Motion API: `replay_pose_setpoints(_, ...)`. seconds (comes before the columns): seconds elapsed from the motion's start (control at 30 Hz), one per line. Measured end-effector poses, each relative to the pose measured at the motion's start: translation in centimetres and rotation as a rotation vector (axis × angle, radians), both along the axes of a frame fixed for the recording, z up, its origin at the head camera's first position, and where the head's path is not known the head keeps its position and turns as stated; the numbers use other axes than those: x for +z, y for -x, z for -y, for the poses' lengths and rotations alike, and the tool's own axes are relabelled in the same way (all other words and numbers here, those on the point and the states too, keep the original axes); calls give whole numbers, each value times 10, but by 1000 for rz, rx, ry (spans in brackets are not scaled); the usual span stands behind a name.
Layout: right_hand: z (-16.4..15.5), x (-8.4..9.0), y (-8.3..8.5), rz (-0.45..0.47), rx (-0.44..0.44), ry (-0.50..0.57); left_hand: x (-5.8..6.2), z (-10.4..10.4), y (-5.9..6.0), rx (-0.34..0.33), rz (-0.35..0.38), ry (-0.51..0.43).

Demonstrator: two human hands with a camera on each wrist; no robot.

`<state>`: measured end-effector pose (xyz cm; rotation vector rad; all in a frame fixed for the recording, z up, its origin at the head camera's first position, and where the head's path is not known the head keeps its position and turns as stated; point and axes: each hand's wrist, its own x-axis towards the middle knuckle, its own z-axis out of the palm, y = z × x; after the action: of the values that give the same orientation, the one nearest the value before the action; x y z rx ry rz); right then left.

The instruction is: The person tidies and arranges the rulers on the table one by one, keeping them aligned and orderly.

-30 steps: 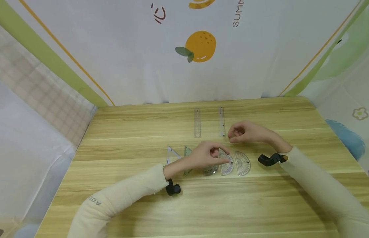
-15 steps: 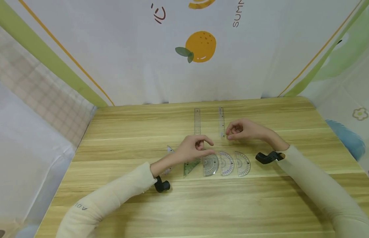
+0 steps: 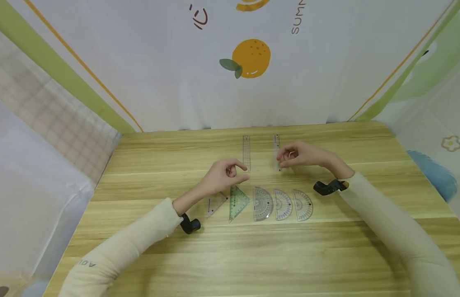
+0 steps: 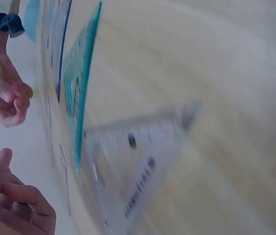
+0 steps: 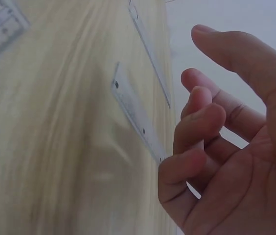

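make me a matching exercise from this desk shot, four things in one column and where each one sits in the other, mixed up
Things:
1. green set square
2. left hand
3. right hand
4. three protractors

Places:
A. by the near end of the right-hand ruler
B. side by side in a row, right of the set squares
C. flat on the table, just right of the clear set square
D. above the set squares, by the near end of the left-hand ruler

Pairs: 1-C, 2-D, 3-A, 4-B
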<state>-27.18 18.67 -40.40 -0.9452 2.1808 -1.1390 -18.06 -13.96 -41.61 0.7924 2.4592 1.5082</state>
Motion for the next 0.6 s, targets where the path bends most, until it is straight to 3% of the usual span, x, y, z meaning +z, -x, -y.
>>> replay_pose_setpoints(0.6,30,6,25,-22,24,-37,-3,25,17,140,24,84)
